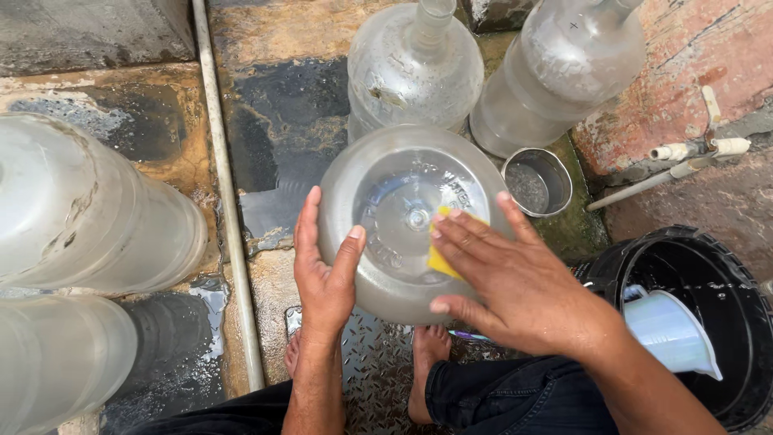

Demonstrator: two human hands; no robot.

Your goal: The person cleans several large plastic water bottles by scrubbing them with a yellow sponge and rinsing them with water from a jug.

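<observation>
A large clear water jug (403, 205) stands upside down in front of me, its round base facing up. My left hand (324, 270) rests against the jug's left side, fingers spread on the plastic, steadying it. My right hand (503, 278) presses a yellow sponge (441, 256) flat on the right part of the base, and the fingers cover most of the sponge. My bare feet (425, 354) stand on a metal tread plate (378, 370) under the jug.
Two more clear jugs (415, 68) (564, 60) stand upright behind. Two others (80, 209) (56, 354) lie at the left. A small steel cup (538, 181) sits on the wet floor. At the right is a black bucket (708, 274) holding a pale blue jug (668, 326). A pipe (229, 217) runs along the floor.
</observation>
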